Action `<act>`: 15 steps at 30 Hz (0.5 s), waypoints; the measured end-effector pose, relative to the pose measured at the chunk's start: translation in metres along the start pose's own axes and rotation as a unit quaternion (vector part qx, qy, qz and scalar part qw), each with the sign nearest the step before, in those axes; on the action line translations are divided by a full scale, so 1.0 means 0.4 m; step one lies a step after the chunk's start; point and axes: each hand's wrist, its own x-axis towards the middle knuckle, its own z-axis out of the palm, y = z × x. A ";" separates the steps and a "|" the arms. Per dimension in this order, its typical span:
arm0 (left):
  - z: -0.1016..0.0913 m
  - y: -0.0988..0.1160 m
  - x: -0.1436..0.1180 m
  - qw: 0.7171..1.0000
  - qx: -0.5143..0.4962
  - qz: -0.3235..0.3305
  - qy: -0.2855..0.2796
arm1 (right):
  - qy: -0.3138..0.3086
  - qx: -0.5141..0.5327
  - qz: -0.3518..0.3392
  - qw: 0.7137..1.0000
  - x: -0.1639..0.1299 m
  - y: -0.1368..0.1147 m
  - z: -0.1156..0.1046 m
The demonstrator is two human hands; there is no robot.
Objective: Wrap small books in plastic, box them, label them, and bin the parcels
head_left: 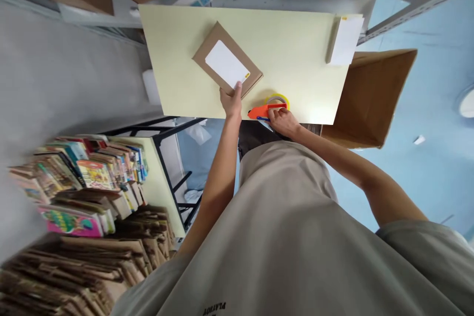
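Note:
A flat brown cardboard parcel (226, 60) with a white label lies tilted on the pale yellow table (296, 49). My left hand (231, 101) grips the parcel's near corner, thumb on top. My right hand (282, 121) rests on an orange tape dispenser (263, 110) with a yellowish tape roll, at the table's near edge just right of the parcel. Its fingers close around the dispenser's handle.
A stack of white labels or envelopes (345, 39) lies at the table's far right corner. An open cardboard box (370, 98) stands on the blue floor to the right. Colourful books (92, 173) and flattened cartons (85, 261) fill a lower table on the left. Large cartons line the back.

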 end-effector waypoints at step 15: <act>0.034 -0.019 -0.005 0.997 0.017 -0.045 0.055 | 0.094 0.061 0.154 0.982 -0.074 0.262 0.000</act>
